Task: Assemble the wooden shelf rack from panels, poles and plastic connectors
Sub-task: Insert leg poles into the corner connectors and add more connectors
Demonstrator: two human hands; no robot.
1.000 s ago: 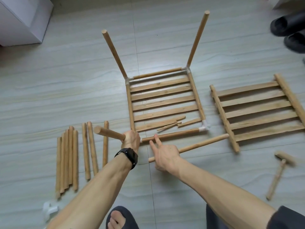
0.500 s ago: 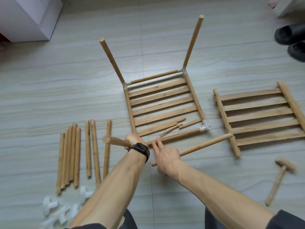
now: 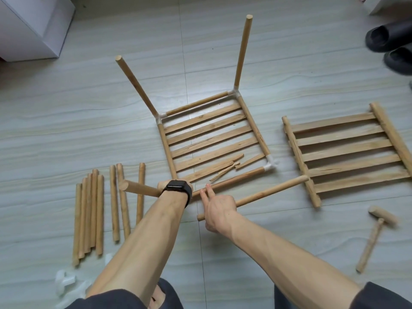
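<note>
A slatted wooden panel (image 3: 207, 139) lies on the floor, framed by poles in white plastic connectors (image 3: 270, 165). Two poles (image 3: 242, 54) stand up from its far corners, and its nearest slat is split. My left hand (image 3: 162, 185), mostly hidden behind my wrist and watch, grips a pole (image 3: 138, 188) at the frame's near-left corner; the pole points left and up. My right hand (image 3: 217, 208) holds a loose pole (image 3: 267, 192), and two of its fingers stretch out and touch the frame's front pole (image 3: 231, 181).
A second slatted panel (image 3: 345, 152) lies to the right, with a wooden mallet (image 3: 376, 233) in front of it. Several spare poles (image 3: 89, 215) lie at the left, white connectors (image 3: 64, 282) below them. Black slippers (image 3: 390, 39) sit top right, a white box (image 3: 33, 25) top left.
My left wrist has turned over, so the watch faces up and hides the hand. The gripped pole has swung nearer to me. My right hand has stayed almost still.
</note>
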